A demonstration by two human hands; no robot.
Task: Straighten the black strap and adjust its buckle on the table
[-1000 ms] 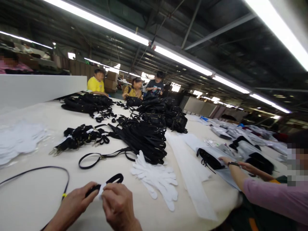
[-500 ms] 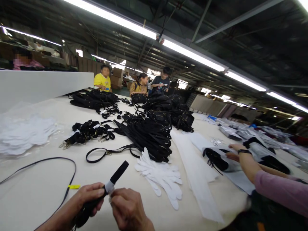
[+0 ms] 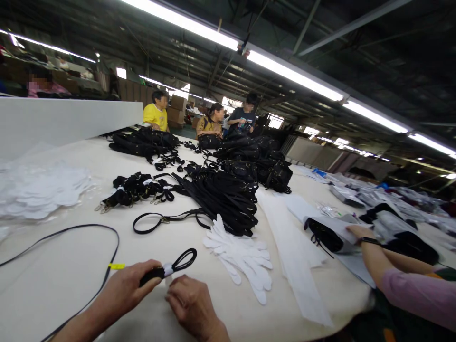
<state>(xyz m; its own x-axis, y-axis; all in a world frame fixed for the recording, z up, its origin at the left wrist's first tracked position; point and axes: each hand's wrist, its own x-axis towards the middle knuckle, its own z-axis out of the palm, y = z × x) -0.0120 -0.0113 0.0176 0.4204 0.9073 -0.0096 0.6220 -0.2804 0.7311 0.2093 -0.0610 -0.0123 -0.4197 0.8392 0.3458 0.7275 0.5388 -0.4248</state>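
Note:
My left hand (image 3: 126,288) is closed round a folded black strap (image 3: 174,264) bound by a small white wrap, its looped end pointing right over the cream table (image 3: 71,285). My right hand (image 3: 190,304) sits just below the wrap with fingers curled together, touching or nearly touching it; nothing else shows in it. A long thin black strap with a yellow tag (image 3: 117,266) lies in a curve to the left of my left hand.
A stack of white gloves (image 3: 242,254) lies right of my hands. Heaps of black straps (image 3: 228,199) and bags fill the table's middle. White pieces (image 3: 39,190) lie at left. A co-worker's arm in a pink sleeve (image 3: 409,289) works at right. Three people stand far back.
The strap's free end, which stuck up stiffly half a second ago, now lies lower as a flat loop. My right hand has dropped slightly below the wrap.

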